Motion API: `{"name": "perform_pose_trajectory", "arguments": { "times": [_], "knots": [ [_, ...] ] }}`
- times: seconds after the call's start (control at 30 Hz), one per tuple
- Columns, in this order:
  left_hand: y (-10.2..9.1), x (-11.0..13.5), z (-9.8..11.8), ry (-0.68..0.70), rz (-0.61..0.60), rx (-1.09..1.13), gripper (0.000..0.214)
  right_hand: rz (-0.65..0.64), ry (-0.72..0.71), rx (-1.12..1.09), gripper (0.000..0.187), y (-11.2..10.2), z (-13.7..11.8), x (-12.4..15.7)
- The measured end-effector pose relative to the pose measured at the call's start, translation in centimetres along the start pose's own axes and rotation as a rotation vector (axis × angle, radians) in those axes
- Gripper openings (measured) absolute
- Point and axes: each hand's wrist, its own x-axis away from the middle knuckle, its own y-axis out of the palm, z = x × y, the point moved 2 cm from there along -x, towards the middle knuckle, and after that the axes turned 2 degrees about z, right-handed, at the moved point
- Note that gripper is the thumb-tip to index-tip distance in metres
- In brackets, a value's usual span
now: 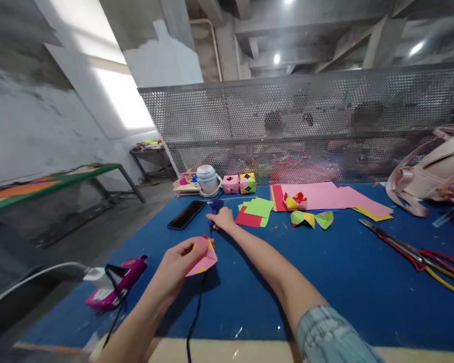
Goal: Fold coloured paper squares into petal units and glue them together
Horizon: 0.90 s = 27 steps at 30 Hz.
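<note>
– Go on, where are your hands right now?

– Apart, and both busy! My left hand [176, 264] pinches a small folded pink paper piece with yellow edges [206, 262], up over the near middle of the blue tabletop [272, 287]. My right hand [224, 219] reaches farther out, fingers wrapped around a dark blue corded tool [216, 204], a glue gun by the look of it. Its thin black cord [197, 312] trails toward the near edge.

– Lifting it or resting it there?

– Can't tell from this angle.

– So what's done?

– Over on the far side, a pink paper block [231, 184] and, just beside it, a yellow-and-green paper block [247, 183]. I'd call both complete.

– And what's left?

– Plenty, I'd judge. Off to the right sit a cupped red, yellow and pink paper piece [295, 201] and, just nearer, a folded green-and-yellow paper form [310, 219]; those look part-made. The one in my left hand is folded too, with its assembly seemingly unfinished. And the lime-green and red paper squares [259, 207] lie flat and unfolded, left of the large pink paper sheets [318, 195].
</note>
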Motion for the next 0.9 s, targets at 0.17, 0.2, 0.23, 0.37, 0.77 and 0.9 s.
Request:
{"name": "perform_pose_trajectory", "arguments": {
  "times": [0.17, 0.2, 0.23, 0.37, 0.77, 0.9],
  "knots": [
    [0.8, -0.1, -1.4, -0.045, -0.051, 0.01, 0.04, 0.055, -0.044, 0.079, 0.031, -0.1, -0.1, 0.7],
    [0.9, -0.2, -1.4, -0.045, -0.057, 0.007, 0.039, 0.077, -0.063, 0.096, 0.034, -0.3, -0.1, 1.1],
    [1.1, -0.2, -1.3, -0.042, -0.061, -0.001, 0.039, 0.1, -0.087, 0.112, 0.035, -0.6, -0.1, 1.7],
    [2.0, -0.1, -0.9, -0.027, -0.112, -0.07, 0.04, 0.161, -0.215, 0.176, 0.028, -2.8, 1.5, 6.0],
    [11.9, 0.1, 2.2, 0.037, -0.483, -0.165, 0.029, 0.168, -0.293, 0.235, 0.013, -16.7, 10.3, 22.8],
    [15.8, 0.5, 2.3, 0.055, -0.479, -0.098, 0.028, 0.155, -0.116, -0.137, 0.025, -18.8, 10.8, 24.1]
  ]
}}
